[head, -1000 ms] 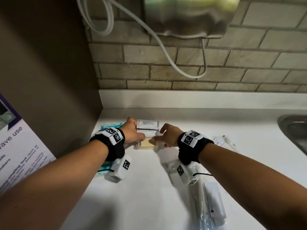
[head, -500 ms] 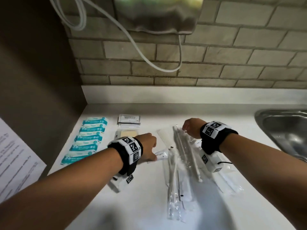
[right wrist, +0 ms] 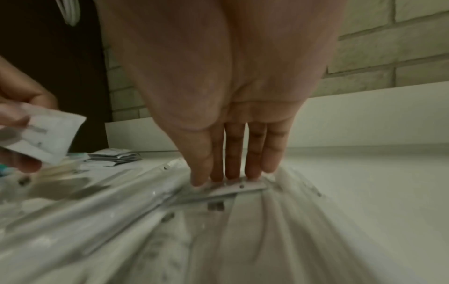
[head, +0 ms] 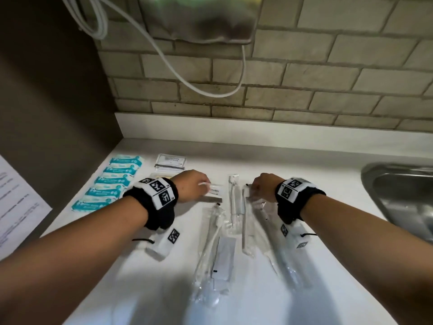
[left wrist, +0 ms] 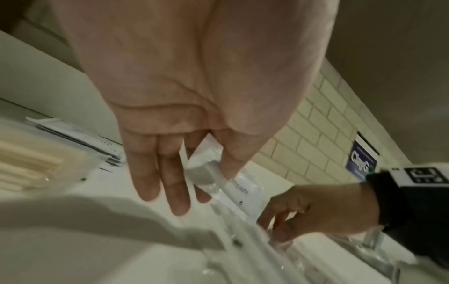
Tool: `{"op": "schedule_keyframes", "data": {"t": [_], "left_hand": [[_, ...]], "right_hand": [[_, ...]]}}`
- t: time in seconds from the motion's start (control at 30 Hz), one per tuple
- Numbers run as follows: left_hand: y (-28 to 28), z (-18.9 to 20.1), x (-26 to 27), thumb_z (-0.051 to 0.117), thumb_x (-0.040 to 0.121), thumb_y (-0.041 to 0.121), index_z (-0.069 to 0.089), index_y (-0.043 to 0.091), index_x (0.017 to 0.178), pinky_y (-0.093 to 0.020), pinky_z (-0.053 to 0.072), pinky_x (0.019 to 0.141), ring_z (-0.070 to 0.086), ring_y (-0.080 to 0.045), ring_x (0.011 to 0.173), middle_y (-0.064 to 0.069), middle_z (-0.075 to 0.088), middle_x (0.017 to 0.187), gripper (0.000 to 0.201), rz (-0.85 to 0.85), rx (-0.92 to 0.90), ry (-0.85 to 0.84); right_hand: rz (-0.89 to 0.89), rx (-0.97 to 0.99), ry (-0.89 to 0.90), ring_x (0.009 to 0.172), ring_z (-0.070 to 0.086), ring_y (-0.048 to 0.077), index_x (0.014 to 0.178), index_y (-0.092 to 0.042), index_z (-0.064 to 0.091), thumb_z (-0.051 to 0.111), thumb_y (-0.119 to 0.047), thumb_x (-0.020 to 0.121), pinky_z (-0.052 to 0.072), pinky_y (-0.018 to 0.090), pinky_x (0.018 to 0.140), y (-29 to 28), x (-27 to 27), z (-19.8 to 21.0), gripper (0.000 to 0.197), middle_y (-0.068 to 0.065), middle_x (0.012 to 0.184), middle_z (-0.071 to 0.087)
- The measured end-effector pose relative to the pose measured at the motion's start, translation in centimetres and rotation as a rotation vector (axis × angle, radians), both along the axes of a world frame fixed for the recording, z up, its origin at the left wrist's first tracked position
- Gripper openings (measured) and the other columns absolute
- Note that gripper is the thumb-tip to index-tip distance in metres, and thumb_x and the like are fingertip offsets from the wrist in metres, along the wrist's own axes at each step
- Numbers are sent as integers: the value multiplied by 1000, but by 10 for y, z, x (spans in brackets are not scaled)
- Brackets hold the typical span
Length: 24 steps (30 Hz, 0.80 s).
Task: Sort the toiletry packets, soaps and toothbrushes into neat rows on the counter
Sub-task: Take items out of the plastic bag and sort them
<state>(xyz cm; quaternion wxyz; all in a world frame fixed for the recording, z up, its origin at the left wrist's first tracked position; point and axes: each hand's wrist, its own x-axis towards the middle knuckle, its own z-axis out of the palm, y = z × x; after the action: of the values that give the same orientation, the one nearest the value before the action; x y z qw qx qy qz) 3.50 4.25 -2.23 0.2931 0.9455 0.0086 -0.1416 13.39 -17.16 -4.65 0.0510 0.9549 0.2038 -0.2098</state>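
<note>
My left hand [head: 203, 186] pinches a small white toothpaste packet [left wrist: 239, 187] between thumb and forefinger, just above the counter. The packet is also visible in the right wrist view [right wrist: 49, 137]. My right hand [head: 255, 191] pinches the top edge of a clear toothbrush packet [right wrist: 237, 187] with thumb and fingertips. Several clear-wrapped toothbrushes [head: 234, 205] lie fanned out between and below my hands. A row of teal packets [head: 112, 181] runs along the left. White sachets [head: 171, 161] are stacked at the back. Tan soaps [left wrist: 26, 159] lie under my left wrist.
The white counter [head: 304, 165] ends at a brown side wall on the left and a brick wall behind. A steel sink [head: 403, 195] sits at the right. A cable [head: 210, 93] hangs from a wall unit overhead. A printed sheet [head: 16, 207] hangs at the far left.
Both hands left the soaps and moved to the toothbrush pile. My left hand has since picked up the toothpaste packet and shifted right; my right hand stays at the packets' top ends.
</note>
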Motion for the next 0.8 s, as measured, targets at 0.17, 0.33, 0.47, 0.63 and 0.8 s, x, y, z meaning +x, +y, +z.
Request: {"op": "schedule_keyframes", "data": {"t": [0.17, 0.33, 0.47, 0.63, 0.8], "left_hand": [[-16, -3, -2, 48, 99, 15, 64, 18, 97, -45, 59, 80, 74, -25, 80, -13, 75, 91, 16, 171, -362, 17], [-40, 3, -2, 51, 98, 12, 58, 19, 112, -42, 59, 80, 71, -19, 71, -6, 60, 98, 17, 237, -436, -91], [-46, 4, -3, 53, 98, 10, 57, 23, 97, -48, 58, 83, 71, -27, 77, -5, 54, 96, 14, 316, -481, -166], [-47, 4, -8, 41, 102, 10, 60, 19, 105, -41, 57, 79, 70, -22, 76, -6, 62, 78, 21, 400, -508, -133], [-52, 6, -19, 53, 98, 28, 59, 17, 97, -22, 53, 59, 70, -13, 66, -6, 62, 103, 13, 442, -589, -125]], "right_hand": [[101, -42, 2, 99, 65, 26, 79, -15, 66, 61, -18, 83, 51, 31, 81, -7, 3, 7, 7, 5, 101, 68], [90, 10, -47, 76, 60, 25, 71, -14, 58, 57, -17, 84, 44, 28, 64, -13, 3, 8, 13, 3, 82, 62], [75, 91, -59, 108, 63, 27, 111, -9, 67, 60, -17, 90, 47, 26, 82, -25, 7, 11, 24, 6, 118, 67], [35, 331, -96, 110, 61, 26, 110, -7, 69, 62, -14, 89, 46, 27, 88, -39, 1, 37, 23, 9, 118, 67], [127, 556, -50, 89, 56, 16, 107, -7, 67, 61, -15, 90, 40, 18, 75, -39, -25, 65, 20, 1, 97, 63]]}}
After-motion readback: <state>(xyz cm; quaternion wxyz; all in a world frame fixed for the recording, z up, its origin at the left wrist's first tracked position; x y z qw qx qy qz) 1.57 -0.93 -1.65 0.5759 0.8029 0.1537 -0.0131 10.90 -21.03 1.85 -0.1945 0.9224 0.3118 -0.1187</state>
